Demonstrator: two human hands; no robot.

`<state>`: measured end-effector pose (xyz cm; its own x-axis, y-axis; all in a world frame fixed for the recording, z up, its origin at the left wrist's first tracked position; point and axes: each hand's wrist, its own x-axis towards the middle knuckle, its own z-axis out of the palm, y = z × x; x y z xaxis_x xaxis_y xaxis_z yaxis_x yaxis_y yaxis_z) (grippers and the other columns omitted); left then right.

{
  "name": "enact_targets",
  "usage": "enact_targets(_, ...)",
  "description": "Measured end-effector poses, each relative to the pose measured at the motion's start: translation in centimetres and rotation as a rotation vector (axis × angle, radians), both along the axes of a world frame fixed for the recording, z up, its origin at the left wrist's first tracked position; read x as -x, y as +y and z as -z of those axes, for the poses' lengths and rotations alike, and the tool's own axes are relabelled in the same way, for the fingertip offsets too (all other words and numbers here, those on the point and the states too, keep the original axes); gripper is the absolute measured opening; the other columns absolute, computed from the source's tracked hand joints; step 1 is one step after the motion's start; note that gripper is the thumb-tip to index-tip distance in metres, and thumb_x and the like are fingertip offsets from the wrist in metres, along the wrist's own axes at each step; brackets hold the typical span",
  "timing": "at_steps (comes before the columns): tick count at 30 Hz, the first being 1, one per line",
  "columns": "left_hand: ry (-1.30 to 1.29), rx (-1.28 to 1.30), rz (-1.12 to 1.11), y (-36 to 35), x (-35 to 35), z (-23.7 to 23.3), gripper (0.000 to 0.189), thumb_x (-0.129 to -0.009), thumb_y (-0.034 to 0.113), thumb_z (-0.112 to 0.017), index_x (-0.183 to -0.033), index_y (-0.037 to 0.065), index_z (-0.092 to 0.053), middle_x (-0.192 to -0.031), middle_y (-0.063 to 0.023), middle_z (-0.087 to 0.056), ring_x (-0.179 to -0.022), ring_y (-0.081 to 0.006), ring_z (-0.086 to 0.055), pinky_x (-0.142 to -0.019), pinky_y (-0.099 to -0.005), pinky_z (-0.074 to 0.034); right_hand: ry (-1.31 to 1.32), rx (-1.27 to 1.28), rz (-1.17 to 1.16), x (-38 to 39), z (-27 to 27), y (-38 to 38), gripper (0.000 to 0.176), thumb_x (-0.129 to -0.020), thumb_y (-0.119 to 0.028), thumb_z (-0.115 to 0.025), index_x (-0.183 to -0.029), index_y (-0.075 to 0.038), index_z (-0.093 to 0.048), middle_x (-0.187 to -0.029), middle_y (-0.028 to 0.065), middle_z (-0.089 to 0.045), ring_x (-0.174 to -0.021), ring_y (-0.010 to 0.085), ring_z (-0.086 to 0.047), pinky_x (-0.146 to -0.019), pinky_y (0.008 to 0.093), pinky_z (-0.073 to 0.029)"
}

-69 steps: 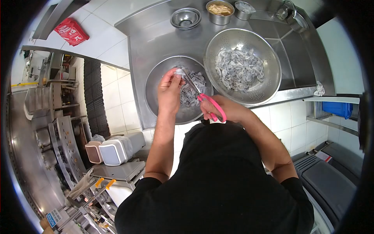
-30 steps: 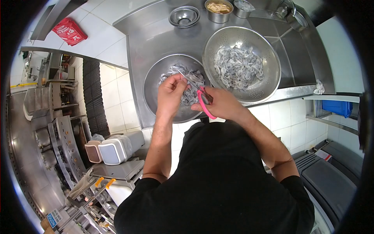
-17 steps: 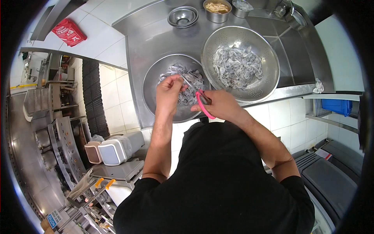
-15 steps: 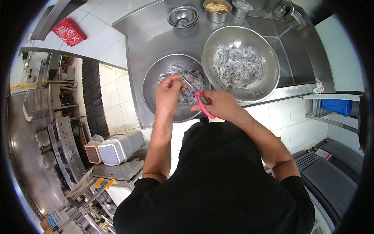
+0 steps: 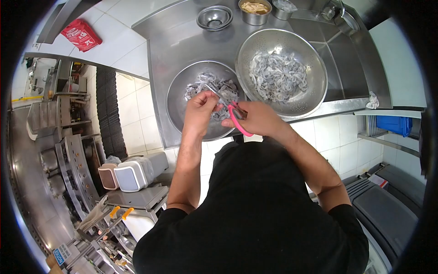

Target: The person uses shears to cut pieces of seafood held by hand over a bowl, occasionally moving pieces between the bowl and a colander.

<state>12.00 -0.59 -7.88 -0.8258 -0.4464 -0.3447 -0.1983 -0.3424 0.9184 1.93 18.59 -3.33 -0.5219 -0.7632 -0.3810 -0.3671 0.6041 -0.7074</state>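
Note:
My right hand (image 5: 262, 118) grips a pair of scissors with pink handles (image 5: 236, 121), its blades pointing up and left. Beside the blades, my left hand (image 5: 199, 112) has its fingers pinched together; whatever sits between them is too small and hidden to make out. Both hands are over the near part of a wide steel bowl (image 5: 175, 102). Grey-white raw seafood pieces (image 5: 206, 81) lie in that bowl, partly covered by my hands. Right of it, a large steel colander (image 5: 306, 52) holds a heap of similar grey pieces (image 5: 278, 75).
Small nested steel bowls (image 5: 214, 18) stand at the back of the steel counter (image 5: 164, 50). Near them are a steel container with tan food (image 5: 255, 13) and another container (image 5: 284, 9). A sink basin (image 5: 346, 68) lies at right. A red packet (image 5: 82, 35) is at far left.
The scissor blades show more clearly beside my left fingertips, and my left hand has dropped slightly. My right hand keeps hold of the scissors with a small shift.

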Motion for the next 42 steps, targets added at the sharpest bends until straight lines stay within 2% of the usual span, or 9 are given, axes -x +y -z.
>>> enact_targets(9,-0.038,0.063,-0.024,0.8,-0.2,0.3,0.009,-0.101,0.007,-0.068,-0.104,-0.001,-0.071,-0.092,-0.0024,-0.069,-0.078,-0.0126,-0.067,-0.074,-0.0284,-0.058,0.015,0.06,0.004,-0.1,0.3,-0.2,0.072,-0.083,-0.07,-0.077,-0.077,0.0,-0.065,-0.066,0.0142,-0.06,-0.062,0.028,-0.061,-0.062,0.0434,-0.046)
enact_targets(12,-0.023,0.302,-0.041,0.0,0.0,1.9,0.012,-0.096,0.008,-0.072,-0.106,0.001,-0.072,-0.083,-0.0025,-0.068,-0.075,-0.0107,-0.067,-0.071,-0.0267,-0.056,-0.107,0.128,-0.028,0.2,0.9,-0.4,0.072,-0.087,-0.071,-0.074,-0.075,0.0,-0.064,-0.064,0.0085,-0.059,-0.061,0.0227,-0.06,-0.061,0.041,-0.046)
enact_targets(15,-0.323,0.673,-0.009,-0.6,0.0,0.4,0.023,-0.091,0.008,-0.076,-0.113,0.004,-0.072,-0.092,-0.0091,-0.07,-0.083,-0.0165,-0.07,-0.074,-0.0308,-0.057,-0.504,0.145,-0.018,0.6,1.3,-0.7,0.074,-0.091,-0.078,-0.063,-0.074,-0.006,-0.06,-0.063,0.0026,-0.055,-0.061,0.0181,-0.058,-0.062,0.0378,-0.048)
enact_targets(19,-0.189,1.037,0.046,-2.3,-0.6,3.9,0.048,-0.085,0.01,-0.079,-0.131,0.007,-0.065,-0.13,-0.0183,-0.064,-0.109,-0.0358,-0.068,-0.091,-0.043,-0.057,-1.271,0.277,0.158,1.0,3.5,-2.5,0.076,-0.093,-0.088,-0.042,-0.076,-0.014,-0.053,-0.064,0.0019,-0.05,-0.061,0.0178,-0.056,-0.07,0.0343,-0.053)
enact_targets(22,-0.291,1.447,0.113,-3.1,-1.3,7.0,0.053,-0.086,0.016,-0.08,-0.136,0.008,-0.063,-0.138,-0.0172,-0.062,-0.111,-0.0382,-0.068,-0.095,-0.0447,-0.055,-1.262,0.272,0.114,1.4,4.0,-1.9,0.076,-0.094,-0.086,-0.043,-0.079,-0.013,-0.054,-0.065,0.0017,-0.051,-0.061,0.0181,-0.057,-0.068,0.034,-0.053)
enact_targets(27,-0.474,1.145,0.17,-1.0,1.0,2.7,0.025,-0.088,0.021,-0.078,-0.109,0.007,-0.076,-0.118,-0.0164,-0.072,-0.093,-0.0354,-0.073,-0.081,-0.045,-0.057,-0.964,0.517,0.141,4.2,2.3,4.6,0.066,-0.1,-0.075,-0.049,-0.105,-0.009,-0.053,-0.074,0.0039,-0.059,-0.067,0.016,-0.063,-0.061,0.0282,-0.049)
enact_targets(31,-0.186,1.13,0.19,1.4,4.9,2.2,0.018,-0.091,0.02,-0.076,-0.103,0.008,-0.077,-0.102,-0.0127,-0.074,-0.083,-0.0326,-0.071,-0.074,-0.0423,-0.057,-0.818,0.581,0.507,7.7,3.0,14.3,0.069,-0.101,-0.076,-0.045,-0.098,-0.008,-0.057,-0.07,0.0037,-0.057,-0.066,0.0171,-0.061,-0.066,0.031,-0.05)
enact_targets(33,0.062,1.087,0.279,4.6,8.7,1.2,0.018,-0.094,0.021,-0.075,-0.106,0.008,-0.077,-0.101,-0.0126,-0.074,-0.079,-0.0314,-0.071,-0.07,-0.0392,-0.057,-0.736,0.646,0.662,8.1,2.9,17.1,0.075,-0.1,-0.078,-0.043,-0.08,-0.007,-0.058,-0.063,0.0042,-0.052,-0.063,0.0183,-0.055,-0.075,0.0352,-0.052)
enact_targets(42,-0.205,1.354,0.903,13.0,18.6,9.8,0.025,-0.092,0.027,-0.074,-0.11,0.009,-0.076,-0.108,-0.0158,-0.074,-0.102,-0.0376,-0.072,-0.092,-0.0496,-0.057,-0.707,0.621,0.878,9.7,3.6,21.5,0.08,-0.099,-0.081,-0.043,-0.082,-0.004,-0.06,-0.063,0.0053,-0.055,-0.067,0.0213,-0.058,-0.079,0.0358,-0.051)
